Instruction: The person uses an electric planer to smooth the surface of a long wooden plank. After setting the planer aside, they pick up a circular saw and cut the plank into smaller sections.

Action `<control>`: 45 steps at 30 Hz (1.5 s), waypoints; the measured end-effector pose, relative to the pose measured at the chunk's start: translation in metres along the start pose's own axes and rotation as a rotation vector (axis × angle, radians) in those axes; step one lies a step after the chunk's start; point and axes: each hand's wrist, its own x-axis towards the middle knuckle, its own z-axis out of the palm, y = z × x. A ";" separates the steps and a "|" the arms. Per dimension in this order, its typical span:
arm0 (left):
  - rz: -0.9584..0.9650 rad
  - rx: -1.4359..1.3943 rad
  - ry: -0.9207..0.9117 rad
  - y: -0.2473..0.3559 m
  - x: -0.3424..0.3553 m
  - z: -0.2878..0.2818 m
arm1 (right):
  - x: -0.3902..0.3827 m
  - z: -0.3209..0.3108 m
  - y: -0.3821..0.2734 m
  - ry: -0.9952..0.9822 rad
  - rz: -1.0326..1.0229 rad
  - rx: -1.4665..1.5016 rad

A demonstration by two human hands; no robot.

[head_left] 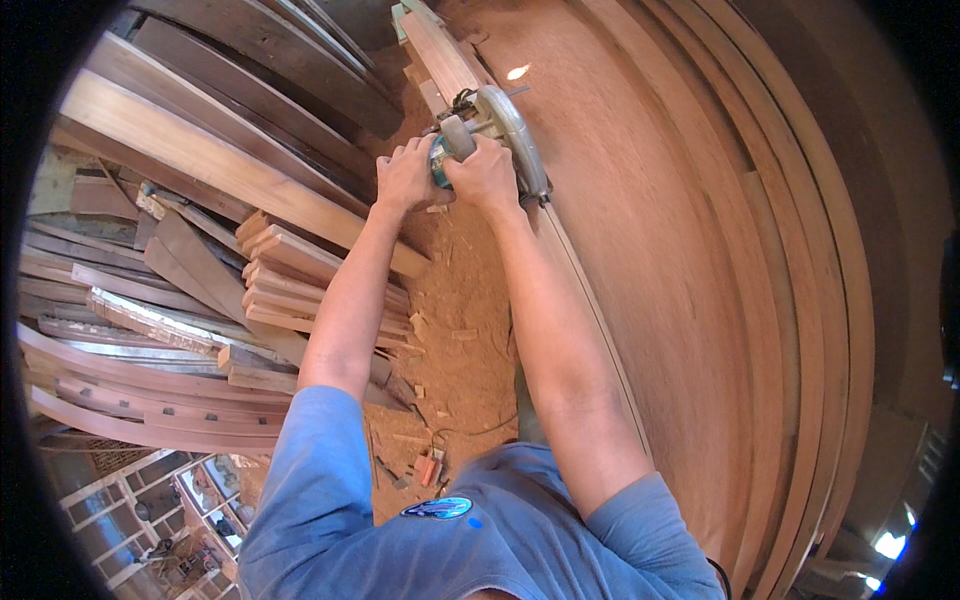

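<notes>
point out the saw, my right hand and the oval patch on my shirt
saw [515, 128]: head view, on its curved silver guard
right hand [487, 176]: head view, on the back of the hand
oval patch [437, 508]: head view, on its blue middle

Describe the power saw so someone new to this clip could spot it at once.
From the broad wooden surface on the right, follow its left edge up to the left hand and right hand. They grip the power saw, whose curved grey guard and teal body set it apart from the plain timber nearby.
</notes>
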 end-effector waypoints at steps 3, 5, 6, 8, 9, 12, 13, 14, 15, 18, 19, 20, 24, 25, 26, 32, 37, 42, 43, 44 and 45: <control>0.012 0.001 0.004 0.001 -0.002 0.000 | 0.000 0.001 0.003 -0.002 -0.010 0.002; 0.010 0.012 -0.002 0.001 -0.002 0.000 | 0.000 0.000 0.002 -0.008 -0.019 0.012; 0.008 0.020 -0.006 0.000 -0.002 0.000 | -0.001 0.000 0.002 -0.014 -0.014 0.018; 0.005 0.008 -0.010 -0.001 -0.004 0.002 | -0.002 0.001 0.002 -0.026 -0.004 0.030; 0.004 0.002 -0.011 -0.001 -0.004 0.001 | -0.002 0.001 0.002 -0.017 -0.003 0.021; 0.000 0.016 -0.035 0.001 -0.003 -0.002 | -0.001 0.002 0.004 0.003 -0.006 0.011; 0.000 0.016 -0.024 0.001 -0.002 -0.002 | 0.000 0.003 0.004 0.006 -0.013 0.020; 0.000 0.015 -0.012 0.001 -0.001 -0.001 | 0.001 0.004 0.005 0.009 -0.020 0.028; -0.001 0.014 -0.008 0.001 -0.002 0.000 | 0.000 0.004 0.006 0.005 -0.020 0.023; -0.005 0.003 -0.035 0.000 -0.003 0.000 | -0.002 0.004 0.005 0.009 -0.022 0.017; -0.001 0.006 -0.037 -0.001 -0.002 -0.001 | -0.002 0.004 0.004 0.020 -0.025 0.020; 0.002 0.009 -0.038 -0.002 -0.001 0.000 | -0.003 0.004 0.003 0.031 -0.027 0.023; 0.007 0.017 -0.033 -0.001 -0.003 0.003 | -0.005 0.003 0.003 0.019 -0.026 0.008; 0.018 0.023 -0.019 -0.002 -0.003 0.003 | -0.004 0.004 0.003 0.026 -0.029 -0.006; 0.028 0.028 -0.004 -0.004 -0.003 0.005 | -0.004 0.005 0.004 0.033 -0.032 -0.020; 0.028 -0.005 0.006 -0.002 -0.004 0.004 | -0.005 0.006 0.005 0.043 -0.007 -0.023; 0.021 0.003 -0.009 -0.007 0.000 0.005 | -0.004 0.010 0.004 0.041 -0.015 0.000; 0.029 0.020 -0.003 -0.007 0.000 0.007 | -0.004 0.010 0.007 0.053 -0.028 -0.014; 0.031 0.025 -0.003 -0.007 -0.002 0.007 | -0.006 0.010 0.006 0.045 -0.020 -0.006; 0.033 0.031 -0.003 -0.006 -0.003 0.007 | -0.007 0.009 0.005 0.037 -0.012 0.003; 0.038 0.035 -0.001 -0.005 -0.004 0.005 | -0.007 0.009 0.006 0.054 -0.027 -0.002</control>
